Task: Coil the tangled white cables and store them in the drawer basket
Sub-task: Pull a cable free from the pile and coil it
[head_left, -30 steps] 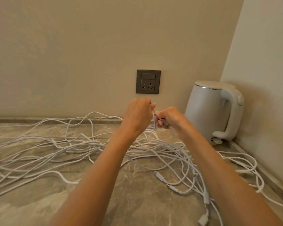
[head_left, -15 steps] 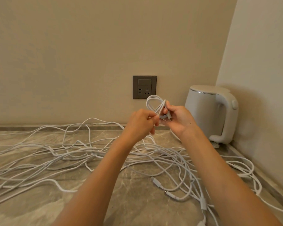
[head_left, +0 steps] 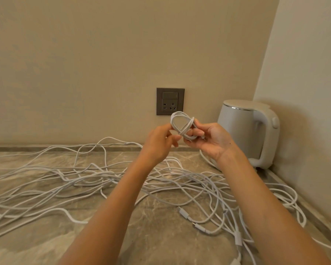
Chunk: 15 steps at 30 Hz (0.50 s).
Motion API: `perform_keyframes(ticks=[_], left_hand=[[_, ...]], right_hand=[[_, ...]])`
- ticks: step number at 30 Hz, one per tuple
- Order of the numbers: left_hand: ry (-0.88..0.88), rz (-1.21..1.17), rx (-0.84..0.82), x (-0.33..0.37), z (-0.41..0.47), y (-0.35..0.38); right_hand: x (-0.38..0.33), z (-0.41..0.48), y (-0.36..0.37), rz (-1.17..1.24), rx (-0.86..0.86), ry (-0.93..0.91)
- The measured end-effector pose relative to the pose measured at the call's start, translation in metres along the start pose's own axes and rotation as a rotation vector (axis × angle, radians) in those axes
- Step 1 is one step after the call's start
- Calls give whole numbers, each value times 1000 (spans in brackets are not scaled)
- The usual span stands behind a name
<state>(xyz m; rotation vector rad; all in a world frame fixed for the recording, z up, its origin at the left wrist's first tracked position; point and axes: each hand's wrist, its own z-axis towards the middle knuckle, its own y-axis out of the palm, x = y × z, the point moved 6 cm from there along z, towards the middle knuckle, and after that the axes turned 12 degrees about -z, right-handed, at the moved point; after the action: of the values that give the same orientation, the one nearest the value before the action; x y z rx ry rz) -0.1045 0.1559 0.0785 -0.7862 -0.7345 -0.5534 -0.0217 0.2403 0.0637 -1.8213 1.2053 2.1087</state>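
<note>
- White cables (head_left: 84,180) across the table: smooth, matt sheath that looks rubbery; no weave can be made out.
- Small coil (head_left: 182,125) at 12 o'clock of the tangle: the same smooth, matt white sheath.
- Plugs (head_left: 182,212) at 5 o'clock: hard white plastic bodies, slightly glossy, with small grey metal tips.
- Table (head_left: 157,236): stone-look slab, grey-brown with pale veins, smooth with a dull sheen.
- Wall (head_left: 103,64): beige, matt, faintly mottled.
- Socket plate (head_left: 170,101): dark grey, satin; plastic or metal cannot be told.
- Kettle (head_left: 243,131) at 3 o'clock: matt white plastic shell and handle, with a bright polished metal ring (head_left: 243,109) under the lid.
</note>
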Motion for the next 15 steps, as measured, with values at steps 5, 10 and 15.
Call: perform_keyframes(ticks=[5,10,15], left_hand=[[225,79,56,15,-2,-3],[373,89,82,27,-6,-8],[442,154,85,30,-7,-5]], right_hand=[[1,-4,-1,160,-56,78],[10,0,2,246,-103,150],[20,4,1,165,-147,174]])
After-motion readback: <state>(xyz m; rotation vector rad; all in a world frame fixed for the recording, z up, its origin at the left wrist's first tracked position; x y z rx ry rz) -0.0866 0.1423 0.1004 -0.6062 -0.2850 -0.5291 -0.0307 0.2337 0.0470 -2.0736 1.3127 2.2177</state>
